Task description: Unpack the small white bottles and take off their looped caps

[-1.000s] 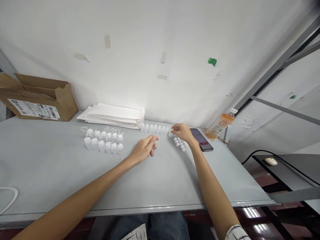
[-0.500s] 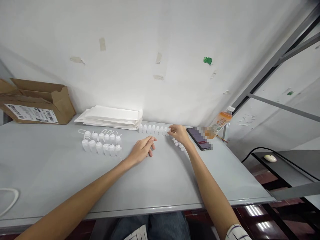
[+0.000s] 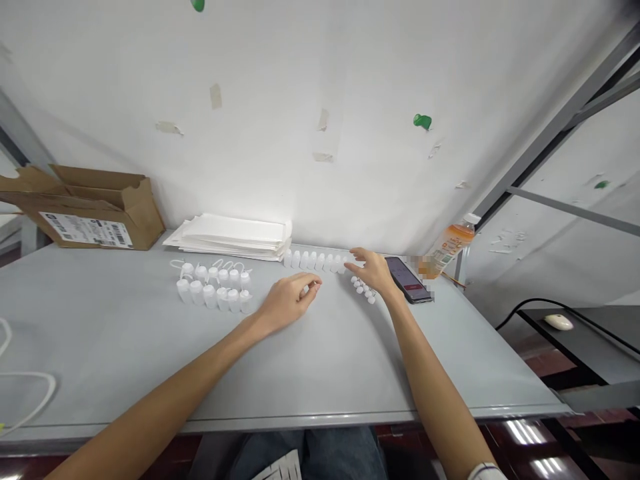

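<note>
White plastic bottles (image 3: 315, 261) stand in a row just beyond the open, empty fingers of the right hand (image 3: 375, 273); the left hand's (image 3: 287, 300) fingers pinch a small white cap (image 3: 305, 290). A stray brush could topple the bottles.

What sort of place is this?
Probably a small packing or assembly workroom: rows of little white plastic bottles stand on a grey table, near a stack of white sheets and an opened, labelled cardboard box.

Left fingers (image 3: 310, 285) hide any pinched item; phone edge (image 3: 424, 293) pixelated; cardboard box (image 3: 103, 212) cut off left.
</note>
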### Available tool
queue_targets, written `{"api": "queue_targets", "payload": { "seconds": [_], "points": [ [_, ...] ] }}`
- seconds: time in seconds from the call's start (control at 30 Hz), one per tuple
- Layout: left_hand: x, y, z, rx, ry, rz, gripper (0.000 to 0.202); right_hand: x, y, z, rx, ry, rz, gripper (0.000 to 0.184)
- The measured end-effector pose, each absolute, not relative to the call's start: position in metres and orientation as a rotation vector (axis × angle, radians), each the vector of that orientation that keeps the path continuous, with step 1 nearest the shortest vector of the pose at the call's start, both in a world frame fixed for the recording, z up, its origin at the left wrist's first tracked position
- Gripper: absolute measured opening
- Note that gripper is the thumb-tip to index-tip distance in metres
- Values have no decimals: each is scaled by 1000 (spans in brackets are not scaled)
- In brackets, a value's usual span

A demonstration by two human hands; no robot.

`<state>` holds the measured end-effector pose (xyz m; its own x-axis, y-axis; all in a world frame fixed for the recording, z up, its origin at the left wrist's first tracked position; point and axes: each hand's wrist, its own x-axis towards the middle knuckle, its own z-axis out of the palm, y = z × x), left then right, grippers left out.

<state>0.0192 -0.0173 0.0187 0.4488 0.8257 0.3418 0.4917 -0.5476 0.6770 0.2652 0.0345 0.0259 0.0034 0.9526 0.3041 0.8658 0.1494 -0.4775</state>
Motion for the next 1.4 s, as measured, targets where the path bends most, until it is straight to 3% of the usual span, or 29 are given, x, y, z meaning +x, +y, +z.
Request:
{"api": "queue_targets", "payload": {
  "seconds": [0.13, 0.33, 0.57, 0.87, 1.0, 1.23, 1.3, 1.4],
  "points": [
    [-4, -21, 54, 2564, 1146, 1021, 24, 270, 36, 26, -1693, -1840, 125, 34],
    [-60, -17, 97, 2448, 1419, 1092, 21, 271, 38, 25, -1593, -1835, 47, 29],
    [-99, -7, 95, 2470, 1453, 522, 22, 271, 38, 23, -1590, -1846, 48, 26],
    [-97, -9, 88, 2477, 1572, 393, 8, 274, 30, 35, -1751, -1755, 0, 25],
    [-89, -12, 93, 2487, 1436, 571, 16, 280, 31, 36, -1727, -1729, -38, 25],
    [-40, -25, 93, 2176, 882, 1315, 16, 262, 18, 56, -1265, -1626, -72, 22],
    [-26, -21, 81, 2043, 903, 1376, 16, 245, 9, 61, -1192, -1590, 61, 24],
    [-8, -11, 58, 1822, 917, 1381, 20, 220, -3, 60, -1161, -1723, 519, 28]
  ]
}}
